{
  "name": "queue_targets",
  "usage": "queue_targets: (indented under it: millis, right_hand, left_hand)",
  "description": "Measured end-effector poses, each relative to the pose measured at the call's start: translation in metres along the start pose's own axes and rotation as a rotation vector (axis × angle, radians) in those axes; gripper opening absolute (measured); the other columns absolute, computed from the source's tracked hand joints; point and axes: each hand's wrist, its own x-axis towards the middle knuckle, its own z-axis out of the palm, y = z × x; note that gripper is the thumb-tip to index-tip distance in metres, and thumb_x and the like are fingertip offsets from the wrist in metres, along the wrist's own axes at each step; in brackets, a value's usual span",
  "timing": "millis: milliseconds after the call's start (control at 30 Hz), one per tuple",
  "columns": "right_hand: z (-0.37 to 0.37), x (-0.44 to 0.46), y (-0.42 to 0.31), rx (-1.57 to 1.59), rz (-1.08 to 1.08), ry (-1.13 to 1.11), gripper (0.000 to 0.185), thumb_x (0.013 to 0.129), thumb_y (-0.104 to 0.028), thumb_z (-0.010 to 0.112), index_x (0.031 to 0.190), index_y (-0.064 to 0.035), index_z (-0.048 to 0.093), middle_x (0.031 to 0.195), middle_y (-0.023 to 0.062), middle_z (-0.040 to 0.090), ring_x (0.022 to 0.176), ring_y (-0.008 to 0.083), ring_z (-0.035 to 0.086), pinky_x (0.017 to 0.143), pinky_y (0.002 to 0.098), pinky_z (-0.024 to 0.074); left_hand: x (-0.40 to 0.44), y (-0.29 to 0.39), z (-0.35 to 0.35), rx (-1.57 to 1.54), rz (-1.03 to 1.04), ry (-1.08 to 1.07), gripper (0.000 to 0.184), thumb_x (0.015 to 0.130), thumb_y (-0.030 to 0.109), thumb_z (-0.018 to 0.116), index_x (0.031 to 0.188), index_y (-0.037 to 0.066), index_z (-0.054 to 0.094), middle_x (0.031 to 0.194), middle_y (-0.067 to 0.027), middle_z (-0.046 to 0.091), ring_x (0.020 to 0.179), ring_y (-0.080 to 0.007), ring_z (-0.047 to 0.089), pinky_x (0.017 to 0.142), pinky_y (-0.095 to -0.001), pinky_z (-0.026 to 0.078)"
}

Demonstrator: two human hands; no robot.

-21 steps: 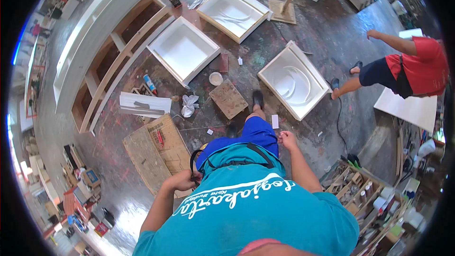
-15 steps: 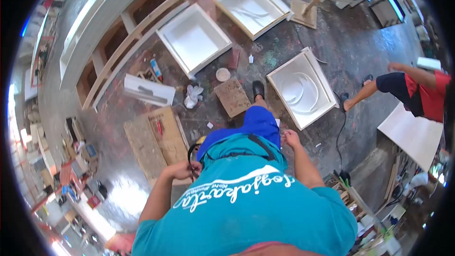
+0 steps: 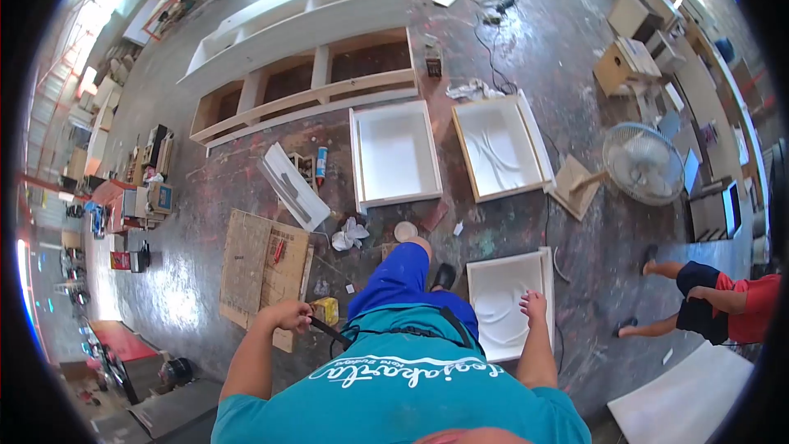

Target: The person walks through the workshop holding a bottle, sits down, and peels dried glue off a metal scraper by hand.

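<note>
My left hand (image 3: 289, 315) is closed around the end of a black strap (image 3: 331, 332), which runs taut to the waist of my teal shirt. Beside this hand sits a yellow object (image 3: 328, 309), partly hidden. My right hand (image 3: 532, 305) is in front of a shallow white drawer-like box (image 3: 491, 279), its fingers loosely apart and holding nothing. Whether it touches the box I cannot tell. Curved shapes show inside the box.
Two more white drawer-like boxes (image 3: 397, 152) (image 3: 503, 148) lie ahead, before a long cabinet frame (image 3: 320, 86). Brown boards (image 3: 246, 267) are at left, a fan (image 3: 643, 163) at right. A person in red (image 3: 746, 308) is at the right edge.
My view has swung rightward and the surroundings shifted in it. My left hand has moved out from my waist, drawing the strap away. My right hand now appears over the nearest white box.
</note>
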Motion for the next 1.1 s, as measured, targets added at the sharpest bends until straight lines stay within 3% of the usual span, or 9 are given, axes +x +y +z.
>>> queue_targets:
  millis: [233,467,533,600,633,767,867,967,1100]
  right_hand:
    - [0.030,-0.004,-0.013,-0.161,-0.085,-0.224,0.029,0.103,-0.025,0.054,0.124,-0.0064,0.062,0.102,0.0097,0.072,0.078,0.0187,0.069,0.064,0.0323,0.0548]
    - [-0.005,-0.026,0.093,-0.332,0.058,-0.344,0.032,0.101,-0.024,0.059,0.124,-0.0027,0.064,0.106,0.0152,0.074,0.073,0.0221,0.072,0.056,0.0337,0.0561]
    - [-0.018,-0.036,0.111,-0.277,0.180,-0.367,0.033,0.101,-0.025,0.059,0.125,-0.0030,0.063,0.108,0.0157,0.073,0.073,0.0230,0.072,0.056,0.0354,0.0563]
    - [-0.043,-0.034,0.141,-0.270,0.258,-0.374,0.035,0.101,-0.027,0.059,0.127,-0.0038,0.062,0.111,0.0157,0.073,0.075,0.0232,0.072,0.058,0.0360,0.0566]
    - [-0.050,-0.039,0.135,-0.416,0.295,-0.325,0.038,0.101,-0.029,0.059,0.130,-0.0046,0.059,0.113,0.0156,0.072,0.075,0.0222,0.071,0.060,0.0359,0.0567]
    - [-0.057,-0.038,0.132,-0.167,0.339,-0.176,0.041,0.102,-0.031,0.058,0.133,-0.0050,0.056,0.114,0.0145,0.072,0.076,0.0220,0.071,0.060,0.0354,0.0563]
    - [-0.046,-0.036,0.110,-0.186,0.280,-0.215,0.039,0.102,-0.031,0.057,0.132,-0.0050,0.057,0.112,0.0139,0.072,0.078,0.0227,0.071,0.060,0.0348,0.0557]
    - [-0.023,0.014,0.091,-0.441,0.158,-0.400,0.035,0.102,-0.027,0.056,0.130,-0.0065,0.059,0.112,0.0118,0.071,0.086,0.0225,0.070,0.068,0.0357,0.0559]
    - [0.007,0.009,0.034,-0.446,0.077,-0.364,0.033,0.102,-0.026,0.056,0.129,-0.0080,0.061,0.108,0.0081,0.072,0.085,0.0191,0.069,0.071,0.0341,0.0550]
  left_hand:
    - [0.023,-0.027,0.022,-0.195,-0.117,-0.009,0.017,0.104,0.021,0.055,0.102,0.005,0.060,0.083,-0.0065,0.070,0.074,-0.0186,0.073,0.063,-0.0350,0.059]
    - [0.082,-0.038,0.044,-0.237,-0.115,-0.127,0.017,0.103,0.021,0.053,0.105,0.005,0.058,0.090,-0.0089,0.071,0.075,-0.0214,0.074,0.062,-0.0377,0.061]
    - [0.090,-0.038,0.055,-0.338,-0.115,-0.057,0.015,0.098,0.020,0.058,0.100,0.005,0.060,0.084,-0.0100,0.072,0.071,-0.0226,0.073,0.060,-0.0378,0.061]
    - [0.093,-0.029,0.053,-0.154,-0.093,-0.062,0.015,0.095,0.019,0.062,0.094,0.004,0.062,0.079,-0.0089,0.071,0.069,-0.0214,0.072,0.059,-0.0362,0.059]
    - [0.095,-0.018,0.052,-0.110,-0.072,-0.035,0.016,0.094,0.020,0.063,0.091,0.003,0.063,0.077,-0.0081,0.071,0.068,-0.0201,0.071,0.060,-0.0354,0.057]
    - [0.090,-0.002,0.060,0.050,0.011,0.158,0.019,0.091,0.021,0.066,0.087,0.003,0.067,0.075,-0.0074,0.072,0.069,-0.0185,0.071,0.064,-0.0347,0.055]
    - [0.073,0.007,0.079,-0.145,0.006,0.133,0.020,0.089,0.024,0.067,0.085,0.004,0.069,0.075,-0.0088,0.072,0.071,-0.0203,0.071,0.067,-0.0360,0.054]
    - [0.069,-0.027,0.109,-0.076,-0.035,0.000,0.023,0.086,0.028,0.070,0.087,0.005,0.071,0.076,-0.0091,0.073,0.073,-0.0220,0.071,0.068,-0.0386,0.054]
    - [0.059,-0.044,0.120,0.103,-0.313,-0.137,0.032,0.081,0.036,0.072,0.091,0.005,0.072,0.080,-0.0115,0.074,0.078,-0.0273,0.072,0.073,-0.0403,0.055]
